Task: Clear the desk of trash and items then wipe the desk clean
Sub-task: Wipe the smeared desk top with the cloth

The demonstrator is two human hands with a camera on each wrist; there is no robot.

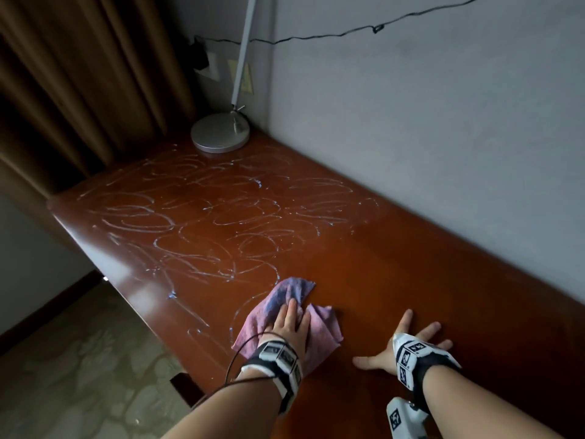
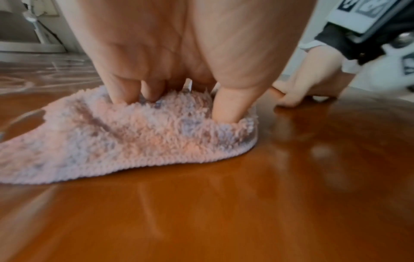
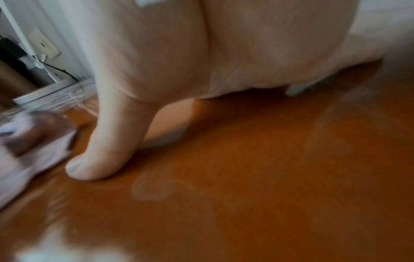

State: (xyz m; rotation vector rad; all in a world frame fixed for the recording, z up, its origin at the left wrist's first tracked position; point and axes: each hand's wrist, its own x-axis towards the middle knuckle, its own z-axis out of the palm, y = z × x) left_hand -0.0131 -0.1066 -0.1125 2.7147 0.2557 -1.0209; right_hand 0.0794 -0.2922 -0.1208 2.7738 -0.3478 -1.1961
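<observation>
A fluffy pink and purple cloth (image 1: 296, 289) lies on the glossy red-brown desk (image 1: 411, 264), near its front edge. My left hand (image 1: 292, 315) presses flat on the cloth with straight fingers. In the left wrist view its fingertips (image 2: 125, 94) sink into the cloth (image 2: 134, 134). My right hand (image 1: 411, 340) rests palm-down on the bare wood to the right, fingers spread and holding nothing. Its thumb (image 3: 105, 150) touches the desk (image 3: 246, 177) close to the blurred cloth (image 3: 44, 156). Whitish wet swirl marks (image 1: 196, 217) cover the left half of the desk beyond the cloth.
A silver lamp base (image 1: 220, 132) with a slanted white arm stands in the far corner. Behind it are a wall socket (image 1: 209, 66) with a black plug and a cable along the grey wall. A brown curtain (image 1: 79, 83) hangs at the left. The floor lies beyond the desk's left edge.
</observation>
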